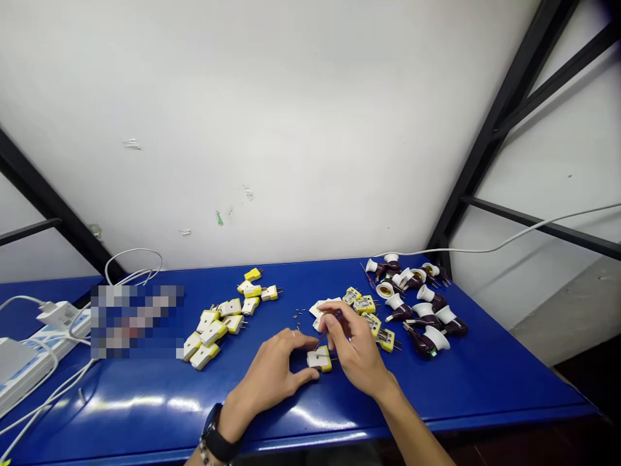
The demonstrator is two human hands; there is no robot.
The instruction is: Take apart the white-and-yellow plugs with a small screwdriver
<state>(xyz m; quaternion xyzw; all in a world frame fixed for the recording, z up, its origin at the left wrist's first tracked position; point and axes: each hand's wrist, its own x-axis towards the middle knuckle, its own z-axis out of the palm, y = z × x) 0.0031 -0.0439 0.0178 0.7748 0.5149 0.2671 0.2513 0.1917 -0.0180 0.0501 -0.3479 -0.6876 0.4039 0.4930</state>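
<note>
A white and yellow plug (320, 358) lies on the blue table in front of me. My left hand (274, 369) grips its white end between thumb and index finger. A thin screwdriver (320, 340) is pinched in my right hand (356, 349), its shaft slanting down to the plug's white face; the fingers cover most of the handle. Several tiny screws (297, 317) are scattered just beyond my left hand. White cover pieces (317, 310) lie partly hidden behind my right hand. Beside them are yellow plug halves (365, 304) with their metal insides showing.
Several white and yellow plugs (213, 331) are grouped left of centre. Dark lamp holders with white sockets (425, 317) crowd the right, near another screwdriver (369, 277). A power strip (29, 382) with white cables fills the far left. Black frame bars (485, 142) rise behind the table.
</note>
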